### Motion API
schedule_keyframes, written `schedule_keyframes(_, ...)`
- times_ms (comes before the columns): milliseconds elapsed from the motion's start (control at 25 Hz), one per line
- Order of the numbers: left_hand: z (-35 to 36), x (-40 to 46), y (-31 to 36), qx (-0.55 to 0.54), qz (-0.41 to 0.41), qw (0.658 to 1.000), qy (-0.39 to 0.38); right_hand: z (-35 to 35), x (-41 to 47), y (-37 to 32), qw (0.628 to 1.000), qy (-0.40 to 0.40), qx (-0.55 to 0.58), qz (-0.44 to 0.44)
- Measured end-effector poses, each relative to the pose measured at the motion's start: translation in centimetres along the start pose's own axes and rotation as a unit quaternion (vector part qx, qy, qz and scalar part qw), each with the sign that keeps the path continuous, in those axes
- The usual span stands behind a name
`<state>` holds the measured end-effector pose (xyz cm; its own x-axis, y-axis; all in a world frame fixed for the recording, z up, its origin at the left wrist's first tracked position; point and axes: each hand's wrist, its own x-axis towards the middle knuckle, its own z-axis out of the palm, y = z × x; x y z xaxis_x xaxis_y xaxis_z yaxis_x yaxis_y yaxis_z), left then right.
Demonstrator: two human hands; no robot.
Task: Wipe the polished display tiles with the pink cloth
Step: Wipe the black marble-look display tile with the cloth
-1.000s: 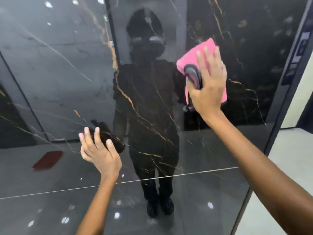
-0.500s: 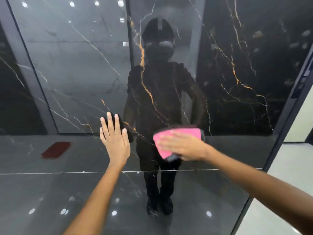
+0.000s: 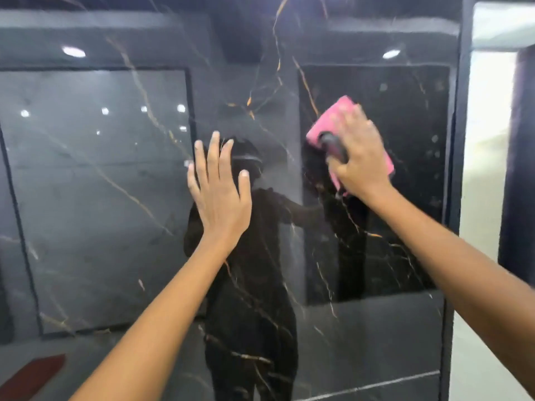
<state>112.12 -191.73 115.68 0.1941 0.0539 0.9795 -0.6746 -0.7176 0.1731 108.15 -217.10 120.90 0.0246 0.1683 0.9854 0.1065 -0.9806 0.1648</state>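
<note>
Right hand (image 3: pixel 359 157): fingers curled over a dark-handled wiping pad (image 3: pixel 335 144) wrapped in the pink cloth (image 3: pixel 335 117), pressing it flat to the tile face. Position: about 2 o'clock from frame centre. Half a second ago it sits low, near the horizontal grout line at 6 o'clock; a second ago it is high again at 1 o'clock. Reading: a full down-and-up stroke is just completed, and wiping is in mid-course.

Pink cloth: against the glossy surface, beneath and around the right palm; upper corner shows past the fingertips at 11 o'clock of the hand, lower edge trails past the wrist at 5 o'clock. Edges blurred by motion.

Left hand (image 3: pixel 220 192): wide, fingers straight and spread, palm toward the tile, holding nothing. Sits at 9 o'clock of the right hand, near but apart from it. It has climbed with the right hand since the earlier views. Contact with the surface looks likely; judged a brace.

Polished display tile (image 3: pixel 95 183): dark marble finish with gold and white veining, upright, mirror-bright. Reflections: ceiling spots at 10 o'clock, the person's silhouette at centre.

Grout line (image 3: pixel 376 386): at 5 o'clock, lower than before, so the view has tilted upward.

Frame edge (image 3: pixel 457 169): dark vertical trim at 3 o'clock; the stroke runs near it. Coverage left of centre cannot be judged.
</note>
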Motion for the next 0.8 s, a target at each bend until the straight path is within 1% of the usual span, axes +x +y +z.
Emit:
schedule_keyframes(40, 0.3, 2.8, 1.2, 0.008, 0.023, 1.000, 0.007, -0.9, 2.6, 1.6, 0.988, 0.047, 0.025, 0.143)
schedule_keyframes(80, 0.6, 5.3, 2.3, 0.015, 0.042, 0.999, 0.009, -1.4, 4.5, 1.7, 0.954, 0.087, 0.060, 0.281)
schedule_keyframes(120, 0.9, 7.8, 3.3, 0.023, 0.060, 0.998, 0.007, -1.4, 5.7, 0.5, 0.916, 0.111, 0.090, 0.375)
schedule_keyframes(160, 1.2, 10.2, 4.2, 0.033, 0.073, 0.997, 0.004, -1.0, 6.3, -1.0, 0.914, 0.120, 0.114, 0.372)
schedule_keyframes(200, 1.6, 12.4, 5.0, 0.046, 0.082, 0.996, -0.001, -0.2, 6.0, -2.5, 0.953, 0.094, 0.106, 0.266)
schedule_keyframes(240, 1.8, 14.6, 5.6, 0.060, 0.089, 0.994, -0.006, 0.9, 4.8, -3.6, 0.992, 0.032, 0.080, 0.088)
schedule_keyframes(280, 2.0, 16.4, 5.8, 0.075, 0.094, 0.993, -0.008, 1.6, 3.3, -3.8, 0.994, -0.040, 0.042, -0.093)
schedule_keyframes(320, 2.1, 18.1, 5.8, 0.089, 0.098, 0.991, -0.005, 1.1, 3.4, -2.8, 0.975, -0.083, 0.002, -0.208)
schedule_keyframes(360, 2.2, 19.4, 5.5, 0.098, 0.096, 0.991, -0.003, 0.5, 4.6, 0.2, 0.966, -0.081, -0.017, -0.246)
schedule_keyframes(400, 2.3, 20.4, 5.0, 0.102, 0.090, 0.991, -0.003, -0.4, 6.1, 3.3, 0.980, -0.053, -0.020, -0.192)
schedule_keyframes(440, 2.4, 21.0, 4.5, 0.106, 0.088, 0.991, -0.002, -1.7, 8.2, 6.6, 0.998, -0.014, -0.004, -0.053)
schedule_keyframes(480, 2.7, 21.2, 4.2, 0.115, 0.088, 0.989, 0.001, -3.3, 10.5, 9.3, 0.990, 0.040, 0.022, 0.130)
schedule_keyframes(520, 2.9, 21.2, 4.0, 0.126, 0.091, 0.988, 0.008, -4.6, 12.7, 10.5, 0.948, 0.082, 0.051, 0.303)
schedule_keyframes(560, 3.1, 21.1, 3.9, 0.134, 0.094, 0.986, 0.016, -4.2, 14.5, 9.8, 0.921, 0.100, 0.047, 0.374)
schedule_keyframes(600, 3.3, 21.1, 3.9, 0.137, 0.096, 0.986, 0.022, -2.9, 16.0, 7.4, 0.927, 0.111, 0.041, 0.355)
schedule_keyframes(640, 3.4, 21.1, 3.9, 0.139, 0.098, 0.985, 0.026, -0.7, 17.0, 4.4, 0.962, 0.104, 0.047, 0.248)
schedule_keyframes(680, 3.4, 21.1, 3.8, 0.139, 0.099, 0.985, 0.028, 1.0, 16.8, 1.0, 0.992, 0.065, 0.051, 0.091)
schedule_keyframes(720, 3.3, 21.1, 3.7, 0.141, 0.102, 0.984, 0.031, 2.4, 16.0, -1.3, 0.998, 0.014, 0.038, -0.046)
schedule_keyframes(760, 3.3, 21.1, 3.6, 0.143, 0.106, 0.983, 0.035, 2.7, 15.8, -1.2, 0.992, -0.026, 0.026, -0.123)
schedule_keyframes(800, 3.3, 21.1, 3.5, 0.145, 0.107, 0.983, 0.037, 1.9, 16.4, 0.8, 0.987, -0.037, 0.021, -0.152)
